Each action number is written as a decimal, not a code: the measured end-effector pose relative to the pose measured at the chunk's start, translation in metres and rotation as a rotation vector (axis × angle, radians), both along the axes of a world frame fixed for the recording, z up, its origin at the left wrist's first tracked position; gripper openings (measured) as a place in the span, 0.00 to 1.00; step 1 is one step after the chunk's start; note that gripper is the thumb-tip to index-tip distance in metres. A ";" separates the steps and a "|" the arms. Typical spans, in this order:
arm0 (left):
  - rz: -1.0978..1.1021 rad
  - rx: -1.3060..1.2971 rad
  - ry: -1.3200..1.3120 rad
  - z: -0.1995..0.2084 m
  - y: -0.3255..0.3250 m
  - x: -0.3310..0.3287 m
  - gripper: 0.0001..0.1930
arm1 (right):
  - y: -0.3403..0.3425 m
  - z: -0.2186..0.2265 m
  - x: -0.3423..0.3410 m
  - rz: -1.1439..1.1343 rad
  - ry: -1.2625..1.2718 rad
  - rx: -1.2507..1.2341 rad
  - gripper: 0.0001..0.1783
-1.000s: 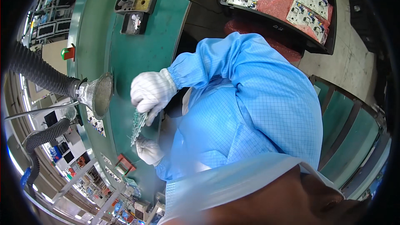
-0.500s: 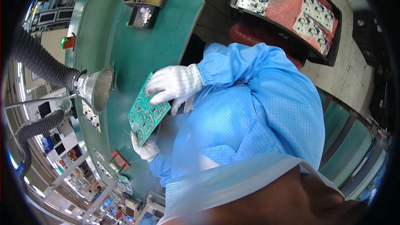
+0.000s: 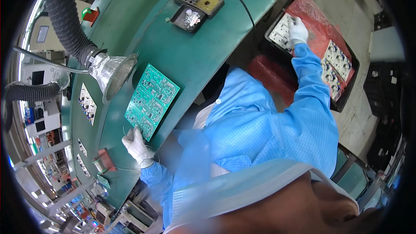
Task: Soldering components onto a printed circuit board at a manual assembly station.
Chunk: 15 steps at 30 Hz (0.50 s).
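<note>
A green circuit board (image 3: pixel 152 99) with several repeated sections is tilted over the bench. My left hand (image 3: pixel 138 148), in a white glove, pinches its near lower corner, and a thin wire passes by these fingers toward a spool (image 3: pixel 104 161). Far to the right, my gloved right hand (image 3: pixel 298 31) is in a black tray (image 3: pixel 353 78). Its fingers are curled at the edge of a white circuit board (image 3: pixel 281 33) there; the fingertips are partly hidden. More white boards (image 3: pixel 336 58) with dark and blue parts lie on red bubble wrap (image 3: pixel 312 11) in this tray.
A funnel-ended fume hose (image 3: pixel 115 78) hangs just left of the green board. A soldering iron stand (image 3: pixel 208 3) and a small black box (image 3: pixel 187 18) sit farther up the green bench (image 3: pixel 195 52). Several boards (image 3: pixel 87 104) line the bench's far side.
My right hand has left the green board and reached right into the black tray. My left hand still holds the green board, now a little lower left. The view has shifted.
</note>
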<state>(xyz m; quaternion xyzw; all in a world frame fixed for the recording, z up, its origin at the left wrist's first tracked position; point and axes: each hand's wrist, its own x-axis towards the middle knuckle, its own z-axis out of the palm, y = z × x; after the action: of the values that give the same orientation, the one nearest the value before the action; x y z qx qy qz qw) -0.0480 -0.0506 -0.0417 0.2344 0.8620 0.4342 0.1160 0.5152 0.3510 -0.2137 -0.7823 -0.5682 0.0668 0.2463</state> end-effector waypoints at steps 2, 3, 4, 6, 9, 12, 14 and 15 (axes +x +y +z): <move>0.110 0.076 -0.089 0.010 -0.006 -0.004 0.18 | 0.035 -0.037 0.042 0.009 -0.172 -0.176 0.24; 0.177 0.218 -0.153 0.014 -0.011 -0.006 0.19 | 0.052 -0.054 0.057 0.036 -0.171 -0.223 0.24; 0.183 0.458 -0.337 0.018 -0.017 -0.007 0.19 | 0.066 -0.071 0.068 0.006 -0.191 -0.300 0.24; 0.208 0.559 -0.512 0.025 -0.030 -0.011 0.19 | 0.090 -0.097 0.080 0.072 -0.171 -0.341 0.26; 0.231 0.651 -0.702 0.028 -0.042 -0.015 0.18 | 0.108 -0.107 0.082 0.076 -0.140 -0.498 0.34; 0.332 0.386 -0.457 0.020 -0.042 -0.018 0.16 | 0.108 -0.085 0.066 0.068 -0.114 -0.604 0.40; 0.364 0.313 -0.459 0.010 -0.035 -0.020 0.16 | 0.105 -0.060 0.052 0.035 -0.358 -0.638 0.38; 0.384 0.239 -0.432 0.005 -0.032 -0.022 0.15 | 0.102 -0.047 0.047 0.033 -0.368 -0.658 0.41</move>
<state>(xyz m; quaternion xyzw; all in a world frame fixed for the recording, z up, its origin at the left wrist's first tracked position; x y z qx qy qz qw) -0.0701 -0.0828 -0.0368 -0.0184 0.7889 0.5860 0.1841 0.5624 0.4532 -0.2609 -0.8091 -0.5638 0.1080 -0.1256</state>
